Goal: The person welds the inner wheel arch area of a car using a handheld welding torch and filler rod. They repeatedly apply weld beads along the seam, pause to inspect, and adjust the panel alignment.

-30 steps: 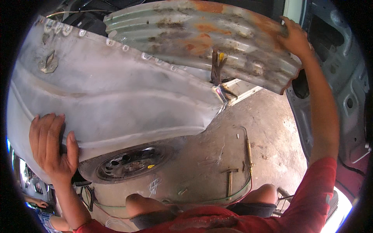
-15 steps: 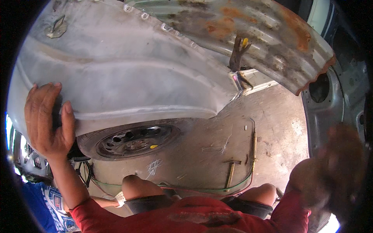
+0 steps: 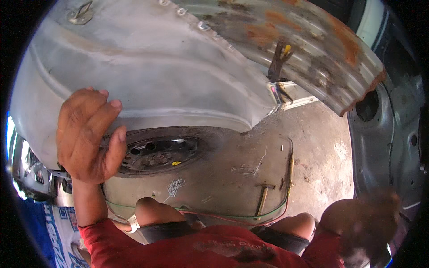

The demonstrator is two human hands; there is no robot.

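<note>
My left hand [image 3: 91, 134] is up in front of the grey car fender [image 3: 178, 85], over its wheel-arch edge and the left part of the wheel [image 3: 156, 156]. Its thumb stands apart from the loosely bent fingers, and it holds nothing. Whether the fingertips touch the metal I cannot tell. At the right, my right hand [image 3: 377, 212] is a dark blur beside the car door panel [image 3: 380, 156]; its fingers are smeared by motion. Locking pliers [image 3: 275, 67] clamp the fender's pointed rear corner, next to a white sill strip [image 3: 299, 99].
A rusty corrugated metal panel [image 3: 313, 49] lies behind the pliers. On the floor are a hammer [image 3: 262, 201], a brass torch [image 3: 292, 172], thin wire [image 3: 175, 187] and a green hose [image 3: 228, 217]. Another person's blue and white shirt [image 3: 60, 236] shows at lower left.
My left hand has come off its spot lower left on the fender and moved right and slightly up. The blurred right hand has shifted lower. The view has turned slightly.
</note>
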